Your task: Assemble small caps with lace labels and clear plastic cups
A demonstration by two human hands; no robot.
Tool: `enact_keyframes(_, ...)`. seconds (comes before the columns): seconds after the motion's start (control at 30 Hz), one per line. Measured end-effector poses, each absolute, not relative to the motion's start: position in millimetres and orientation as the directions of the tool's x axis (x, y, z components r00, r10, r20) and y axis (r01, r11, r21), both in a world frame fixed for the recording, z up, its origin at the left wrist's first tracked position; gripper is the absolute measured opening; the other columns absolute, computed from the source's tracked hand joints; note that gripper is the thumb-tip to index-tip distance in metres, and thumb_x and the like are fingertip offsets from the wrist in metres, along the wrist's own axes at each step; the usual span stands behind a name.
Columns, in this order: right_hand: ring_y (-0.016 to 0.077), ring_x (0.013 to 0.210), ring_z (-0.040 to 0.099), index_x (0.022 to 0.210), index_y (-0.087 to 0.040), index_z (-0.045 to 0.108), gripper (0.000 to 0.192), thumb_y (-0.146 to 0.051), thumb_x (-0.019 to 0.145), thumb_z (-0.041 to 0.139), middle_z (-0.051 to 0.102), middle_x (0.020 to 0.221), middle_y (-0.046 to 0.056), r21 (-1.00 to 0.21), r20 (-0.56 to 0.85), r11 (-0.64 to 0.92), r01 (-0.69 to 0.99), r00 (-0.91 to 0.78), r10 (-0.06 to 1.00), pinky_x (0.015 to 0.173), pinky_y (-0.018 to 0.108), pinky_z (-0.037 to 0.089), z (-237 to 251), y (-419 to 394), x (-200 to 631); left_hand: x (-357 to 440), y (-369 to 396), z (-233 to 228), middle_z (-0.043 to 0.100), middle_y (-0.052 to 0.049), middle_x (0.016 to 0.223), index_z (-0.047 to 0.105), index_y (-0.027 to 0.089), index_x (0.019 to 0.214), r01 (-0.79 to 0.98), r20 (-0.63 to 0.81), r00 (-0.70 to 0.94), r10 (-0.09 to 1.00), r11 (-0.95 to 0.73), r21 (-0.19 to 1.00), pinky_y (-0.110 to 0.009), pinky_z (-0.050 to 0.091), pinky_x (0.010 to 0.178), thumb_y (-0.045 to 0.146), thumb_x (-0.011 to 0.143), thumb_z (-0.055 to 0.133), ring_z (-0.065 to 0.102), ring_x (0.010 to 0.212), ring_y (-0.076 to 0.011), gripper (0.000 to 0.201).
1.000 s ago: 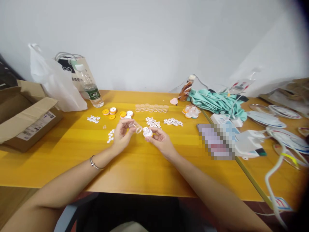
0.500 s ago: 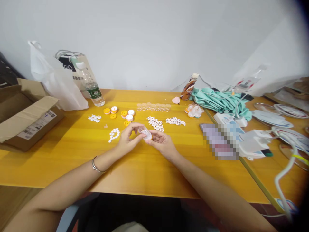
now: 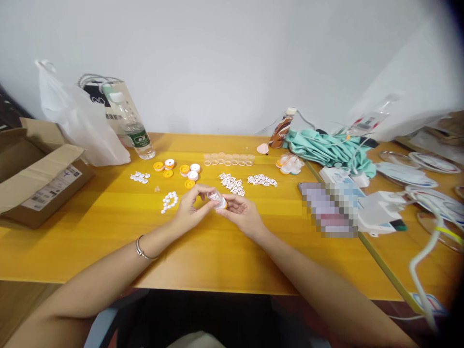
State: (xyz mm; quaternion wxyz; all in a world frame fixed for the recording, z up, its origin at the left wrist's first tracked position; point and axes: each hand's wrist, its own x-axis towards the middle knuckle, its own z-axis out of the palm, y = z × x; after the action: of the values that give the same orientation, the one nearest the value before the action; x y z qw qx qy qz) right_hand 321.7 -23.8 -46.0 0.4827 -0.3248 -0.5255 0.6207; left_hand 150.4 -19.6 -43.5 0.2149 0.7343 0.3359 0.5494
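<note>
The person's left hand [image 3: 191, 209] and right hand [image 3: 242, 215] meet over the middle of a glossy yellow wooden table [image 3: 108, 227], fingertips pinched together on one small assembled piece [image 3: 217, 198]: a clear, rounded plastic cap seated on a white and orange base. Both hands close on it from opposite sides, and it sits just above the tabletop between them. A thin metal bangle [image 3: 142, 247] circles the left wrist.

Just beyond the hands lie small parts sorted in groups: a curved cluster of white buttons [image 3: 169, 201], round orange and white discs [image 3: 176, 170], a straight row of clear plastic cups [image 3: 228, 159], and two heaps of flat white lattice pieces [image 3: 246, 182].

Further left stand a clear water bottle [image 3: 132, 128] with a green label, a crinkled white plastic bag [image 3: 79, 123] and an open cardboard box [image 3: 34, 169]. To the right lies a rumpled teal cloth [image 3: 328, 151] beside a brown drink bottle [image 3: 282, 129].
</note>
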Motion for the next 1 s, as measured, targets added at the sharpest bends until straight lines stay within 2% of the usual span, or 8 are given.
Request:
enact_keyframes(0.37, 0.0142, 0.079, 0.067, 0.089, -0.024, 0.067, 0.031, -0.021, 0.060, 0.078, 0.072, 0.088, -0.001, -0.965, 0.098, 0.022, -0.260, -0.287, 0.953, 0.085, 0.034, 0.052, -47.0, -25.7, 319.4, 158.0, -20.9, -42.5, 0.062, -0.002, 0.079, 0.056, 0.017, 0.082, 0.216, 0.641, 0.044, 0.766, -0.634, 0.743, -0.025, 0.042, 0.068, 0.022, 0.074, 0.069, 0.055, 0.072, -0.0122, 0.016)
enact_keyframes(0.53, 0.0134, 0.077, 0.067, 0.089, -0.024, 0.068, 0.031, -0.023, 0.060, 0.078, 0.073, 0.087, -0.001, -0.963, 0.080, -0.002, -0.271, -0.291, 0.953, 0.084, 0.034, 0.052, -44.3, -25.7, 319.8, 153.7, -18.7, -40.3, 0.066, -0.005, 0.087, 0.061, 0.017, 0.089, 0.181, 0.609, 0.112, 0.785, -0.619, 0.764, -0.028, 0.043, 0.075, 0.024, 0.077, 0.067, 0.059, 0.080, -0.0150, 0.015)
enact_keyframes(0.7, 0.0143, 0.081, 0.066, 0.085, -0.023, 0.070, 0.025, -0.025, 0.061, 0.078, 0.073, 0.091, -0.001, -0.954, 0.072, -0.034, -0.299, -0.335, 0.940, 0.086, 0.033, 0.051, -42.8, -24.2, 320.7, 147.3, -16.9, -32.7, 0.065, -0.009, 0.103, 0.058, 0.019, 0.108, 0.030, 0.439, 0.304, 0.846, -0.469, 0.883, -0.034, 0.043, 0.089, 0.030, 0.087, 0.054, 0.060, 0.098, -0.0195, 0.023)
enact_keyframes(0.8, 0.0144, 0.080, 0.066, 0.085, -0.023, 0.070, 0.024, -0.027, 0.062, 0.077, 0.073, 0.088, -0.001, -0.948, 0.068, -0.045, -0.315, -0.339, 0.938, 0.085, 0.033, 0.051, -43.3, -24.0, 320.2, 149.6, -17.8, -28.3, 0.060, -0.010, 0.111, 0.061, 0.019, 0.103, -0.002, 0.447, 0.290, 0.847, -0.466, 0.885, -0.033, 0.042, 0.091, 0.035, 0.086, 0.054, 0.054, 0.107, -0.0210, 0.023)
enact_keyframes(0.9, 0.0145, 0.082, 0.066, 0.086, -0.024, 0.069, 0.027, -0.025, 0.060, 0.078, 0.072, 0.090, -0.001, -0.953, 0.063, -0.043, -0.301, -0.335, 0.940, 0.086, 0.034, 0.051, -43.6, -24.8, 318.8, 155.2, -19.3, -29.2, 0.058, -0.006, 0.097, 0.060, 0.019, 0.094, -0.009, 0.459, 0.187, 0.868, -0.466, 0.885, -0.028, 0.044, 0.079, 0.032, 0.077, 0.067, 0.056, 0.092, -0.0175, 0.023)
enact_keyframes(1.0, 0.0143, 0.082, 0.066, 0.086, -0.023, 0.068, 0.027, -0.024, 0.061, 0.077, 0.072, 0.090, -0.001, -0.961, 0.054, -0.039, -0.273, -0.324, 0.944, 0.087, 0.034, 0.050, -44.1, -26.1, 317.4, 158.8, -19.9, -32.5, 0.058, -0.003, 0.084, 0.057, 0.018, 0.094, -0.020, 0.395, 0.177, 0.902, -0.398, 0.917, -0.026, 0.043, 0.073, 0.027, 0.075, 0.069, 0.056, 0.077, -0.0136, 0.024)
